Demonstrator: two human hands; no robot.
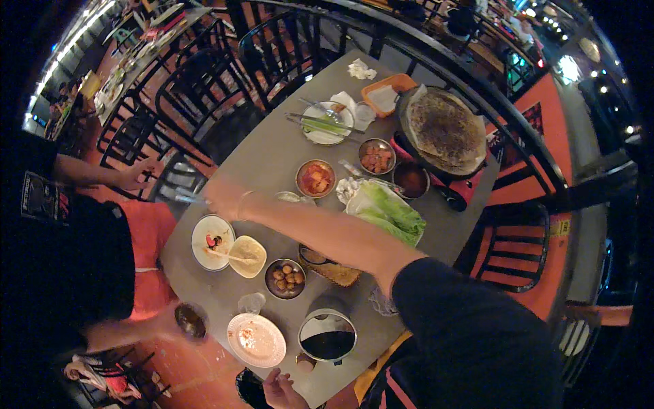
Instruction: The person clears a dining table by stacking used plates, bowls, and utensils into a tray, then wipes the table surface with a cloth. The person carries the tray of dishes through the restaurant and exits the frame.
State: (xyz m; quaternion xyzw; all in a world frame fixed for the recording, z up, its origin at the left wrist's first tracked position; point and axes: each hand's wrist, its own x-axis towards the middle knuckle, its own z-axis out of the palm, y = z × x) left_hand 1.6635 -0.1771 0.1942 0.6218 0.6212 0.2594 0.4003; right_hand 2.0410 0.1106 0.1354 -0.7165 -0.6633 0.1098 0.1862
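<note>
My right arm stretches left across the table. My right hand (220,198) is blurred beyond the table's left edge, with a pale bluish thing (190,196) at its fingertips, too blurred to name. Low in view, my left hand (283,391) is half curled with nothing in it, near an oval plate (271,341) with food scraps. Below my right forearm are a white bowl (200,250) with leftovers, a cream dish (250,268) with a spoon, and a steel bowl of brown balls (285,281). Lettuce leaves (396,209) lie on a plate above the forearm.
A person (102,255) stands at left, one hand (140,174) bare, the other holding a dark round thing (191,321). A round grill (449,130) lined with stained paper, a tall steel pot (327,337), tongs (317,122) on a plate and black chairs (204,87) are around.
</note>
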